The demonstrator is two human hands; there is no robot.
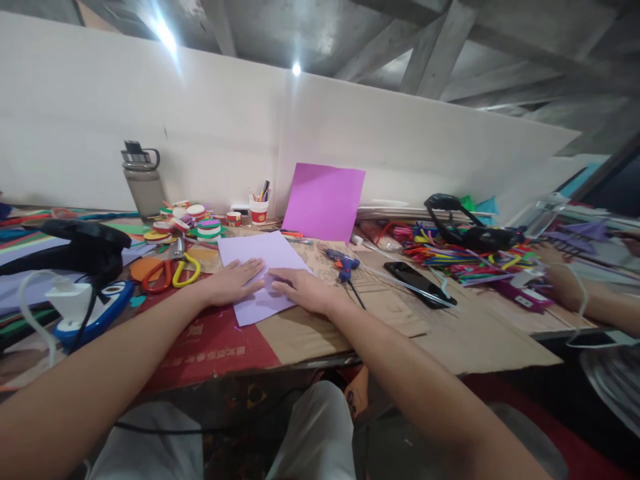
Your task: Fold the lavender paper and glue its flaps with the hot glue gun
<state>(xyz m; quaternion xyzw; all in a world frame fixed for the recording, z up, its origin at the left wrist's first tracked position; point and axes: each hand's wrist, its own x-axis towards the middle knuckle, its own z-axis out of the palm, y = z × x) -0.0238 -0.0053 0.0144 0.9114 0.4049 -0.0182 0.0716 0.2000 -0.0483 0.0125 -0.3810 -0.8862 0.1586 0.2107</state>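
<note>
A light purple sheet of paper [265,253] lies on the cardboard-covered table in front of me. My left hand [235,281] rests flat on its left side, with fingers stretched out to the right. On the sheet's right part lies my right hand [300,288], its fingers extended and pointing left. The fingertips of both hands come close together near the middle of the sheet. Just left of my left hand are scissors with orange and yellow handles [186,269]. A blue glue gun [345,262] sits to the right of my right hand.
A magenta sheet [325,200] leans on the white partition behind. Left stand a grey bottle [144,187], round craft pieces [207,228] and a blue power strip [95,317]. Rightward lie a black phone [420,285] and colourful pipe cleaners [450,257]. Another person's arm [595,303] reaches in there.
</note>
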